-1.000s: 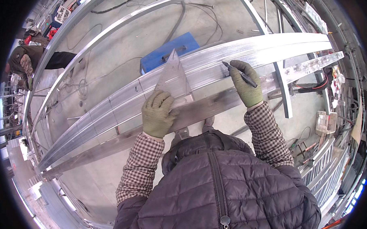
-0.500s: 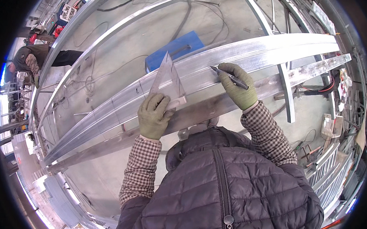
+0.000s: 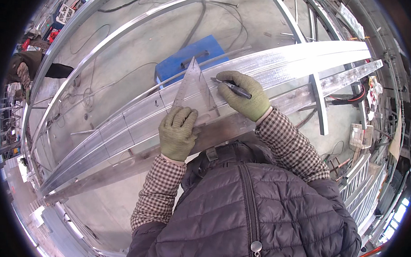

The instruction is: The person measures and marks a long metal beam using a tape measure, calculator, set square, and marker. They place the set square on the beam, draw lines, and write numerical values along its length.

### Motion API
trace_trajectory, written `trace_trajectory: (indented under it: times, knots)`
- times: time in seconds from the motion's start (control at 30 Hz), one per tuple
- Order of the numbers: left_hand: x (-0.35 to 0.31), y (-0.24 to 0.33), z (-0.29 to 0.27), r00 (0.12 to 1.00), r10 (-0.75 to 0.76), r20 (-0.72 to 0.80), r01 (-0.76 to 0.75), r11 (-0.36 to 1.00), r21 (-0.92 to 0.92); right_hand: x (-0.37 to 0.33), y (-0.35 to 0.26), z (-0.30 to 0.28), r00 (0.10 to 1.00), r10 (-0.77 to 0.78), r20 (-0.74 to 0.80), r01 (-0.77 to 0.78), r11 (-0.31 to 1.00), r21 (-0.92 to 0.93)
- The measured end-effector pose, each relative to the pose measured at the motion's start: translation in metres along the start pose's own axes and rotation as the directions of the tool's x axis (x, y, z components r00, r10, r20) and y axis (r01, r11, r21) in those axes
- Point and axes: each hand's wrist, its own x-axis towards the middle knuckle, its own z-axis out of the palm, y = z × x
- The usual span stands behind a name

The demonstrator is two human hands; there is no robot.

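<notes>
A long shiny metal profile (image 3: pixel 262 62) stretches across in front of me, with dark marker lines on its left part. My gloved left hand (image 3: pixel 178 130) grips the near end of a triangular set square (image 3: pixel 185 88), which lies on the profile with its tip pointing away from me. Just right of the square, my gloved right hand (image 3: pixel 245 94) is closed around a dark marker pen (image 3: pixel 238 90). The pen's tip is close to the square's right edge; whether it touches the metal I cannot tell.
A second, duller metal bar (image 3: pixel 228 134) runs along the near side. Beyond the profile a blue box (image 3: pixel 167 68) with a handle stands on the floor. Another person (image 3: pixel 24 68) bends at the far left. Cables and metal frames (image 3: pixel 321 105) lie around.
My right hand with the marker has moved left, closer to the set square. The square and my left hand have shifted slightly right, and the whole view has moved a little.
</notes>
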Motion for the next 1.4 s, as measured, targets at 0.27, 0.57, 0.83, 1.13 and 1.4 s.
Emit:
trace_trajectory:
  times: [0.27,0.57,0.83,1.13,1.4]
  knots:
    - [-0.001,0.001,0.001,0.998,-0.047,0.05,0.048,0.999,-0.023,0.015,-0.001,0.013,0.997,0.078,0.009,-0.077,0.994,-0.077]
    - [0.004,0.006,-0.002,0.999,-0.032,0.014,0.032,0.999,-0.003,0.029,-0.014,0.014,0.988,0.142,0.06,-0.132,0.981,-0.143]
    - [0.005,0.006,-0.002,0.999,-0.029,-0.024,0.028,0.999,-0.031,0.008,-0.025,-0.009,0.959,0.178,0.222,-0.157,0.982,-0.106]
    - [0.004,0.002,-0.001,0.999,-0.023,-0.029,0.022,0.999,-0.033,-0.048,-0.023,-0.047,0.956,0.157,0.249,-0.184,0.979,0.088]
    - [0.019,0.018,0.01,0.999,-0.03,-0.031,0.028,0.997,-0.066,-0.028,0.023,-0.081,0.972,0.234,-0.025,-0.226,0.957,0.183]
